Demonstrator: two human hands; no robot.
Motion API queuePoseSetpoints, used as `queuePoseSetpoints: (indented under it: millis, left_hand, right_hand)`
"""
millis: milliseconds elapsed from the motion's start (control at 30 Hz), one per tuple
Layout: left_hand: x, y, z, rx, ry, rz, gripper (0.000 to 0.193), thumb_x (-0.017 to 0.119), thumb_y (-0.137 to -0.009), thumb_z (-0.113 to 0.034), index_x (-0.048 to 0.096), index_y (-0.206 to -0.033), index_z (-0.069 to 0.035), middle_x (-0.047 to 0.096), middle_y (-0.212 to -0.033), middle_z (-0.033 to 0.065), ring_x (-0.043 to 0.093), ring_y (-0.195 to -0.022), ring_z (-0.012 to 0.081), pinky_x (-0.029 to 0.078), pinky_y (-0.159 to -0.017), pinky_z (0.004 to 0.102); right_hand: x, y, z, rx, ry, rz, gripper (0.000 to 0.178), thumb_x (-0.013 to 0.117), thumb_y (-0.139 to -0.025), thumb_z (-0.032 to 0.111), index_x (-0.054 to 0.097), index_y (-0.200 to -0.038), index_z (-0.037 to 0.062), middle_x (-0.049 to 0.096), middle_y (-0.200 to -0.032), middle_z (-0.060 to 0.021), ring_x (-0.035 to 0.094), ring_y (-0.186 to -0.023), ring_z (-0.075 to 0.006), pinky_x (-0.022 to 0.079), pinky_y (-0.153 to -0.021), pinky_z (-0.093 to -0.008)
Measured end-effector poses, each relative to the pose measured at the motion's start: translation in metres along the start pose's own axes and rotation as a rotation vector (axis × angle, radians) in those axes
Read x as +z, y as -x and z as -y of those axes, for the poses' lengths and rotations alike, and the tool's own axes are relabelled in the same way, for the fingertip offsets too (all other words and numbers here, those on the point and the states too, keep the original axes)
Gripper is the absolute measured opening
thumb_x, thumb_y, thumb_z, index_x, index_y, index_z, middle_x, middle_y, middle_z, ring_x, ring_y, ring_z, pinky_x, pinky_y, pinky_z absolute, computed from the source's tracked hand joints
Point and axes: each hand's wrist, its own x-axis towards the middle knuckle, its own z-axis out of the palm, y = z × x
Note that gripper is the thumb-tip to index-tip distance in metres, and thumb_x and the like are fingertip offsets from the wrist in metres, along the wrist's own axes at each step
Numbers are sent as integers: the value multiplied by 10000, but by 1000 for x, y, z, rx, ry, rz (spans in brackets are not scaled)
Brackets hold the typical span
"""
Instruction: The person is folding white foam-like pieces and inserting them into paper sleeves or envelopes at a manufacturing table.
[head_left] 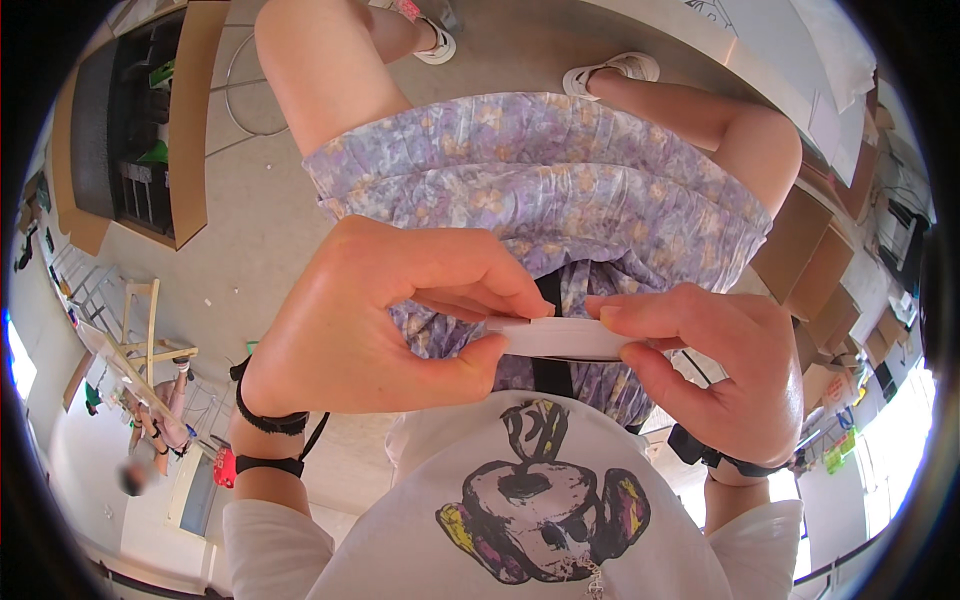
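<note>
In front of my belly, a white roll of tape (563, 338) is held almost edge-on, so its flat faces hardly show. My left hand (370, 315) pinches its left end between thumb and fingers. At the opposite end, the thumb and forefinger of my right hand (725, 360) close on the roll. A small step in the white surface shows near my left fingertips; whether it is a loose tape end I cannot tell. Below both hands lies my purple flowered skirt (560, 135), with a dark strap (552, 378) running down behind the roll.
An open cardboard box (190, 130) with black padding and dark and green contents stands at the far left. A wooden stool (150, 330) and another person (172, 420) are at the left. More cardboard boxes (800, 245) stand at the right, beside a white tabletop (745, 45) at the far right.
</note>
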Motion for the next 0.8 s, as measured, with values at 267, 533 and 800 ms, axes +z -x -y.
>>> queuePoseSetpoints:
  millis: [267,533,800]
  left_hand:
    - [-3,1,-2,-45,22,21,257,675,-645,69,709,-900,48,743,-902,164,737,-852,212,580,-781,306]
    - [-2,8,9,97,-86,24,275,671,-659,104,724,-917,26,745,-939,162,736,-823,217,567,-749,295]
    - [-2,7,19,467,-396,-7,366,641,-669,151,713,-989,-12,730,-1004,169,711,-857,253,543,-726,317]
  right_hand:
    - [1,0,-1,-3,-11,8,256,623,-741,-169,674,-965,-54,731,-948,-186,735,-905,-269,592,-774,-295]
    - [3,1,-1,-29,-11,-15,253,618,-740,-175,675,-948,-45,732,-947,-183,739,-875,-246,586,-725,-276]
    - [16,2,-3,-49,-24,-153,224,613,-765,-158,676,-932,-21,734,-965,-176,736,-850,-210,566,-682,-249]
